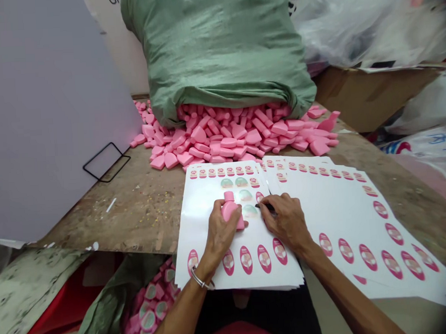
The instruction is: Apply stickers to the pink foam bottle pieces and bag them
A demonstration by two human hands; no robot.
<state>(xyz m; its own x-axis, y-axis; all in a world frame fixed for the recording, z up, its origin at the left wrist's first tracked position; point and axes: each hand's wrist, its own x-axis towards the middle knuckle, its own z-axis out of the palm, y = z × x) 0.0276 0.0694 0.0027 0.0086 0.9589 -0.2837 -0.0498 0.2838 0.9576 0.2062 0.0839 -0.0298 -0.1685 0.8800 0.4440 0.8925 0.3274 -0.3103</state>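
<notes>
The left hand (221, 235) is clenched around a pink plastic bottle (231, 212), which it holds over a white sheet of printed labels (189, 228) with the bottle's neck pointing far. The bottle looks light, stiff and smooth, so the wide body seems the surest place to hold it, though it could slip. The right hand (285, 221) grasps a small dark tool (269, 208) between its fingers, near where a second label sheet (302, 183) meets the first. The sheets run past the near edge of a worn wooden table (136, 216). Just beyond their far edge lies a heap of loose bottles (221, 137) spilling from a green sack (217, 52).
</notes>
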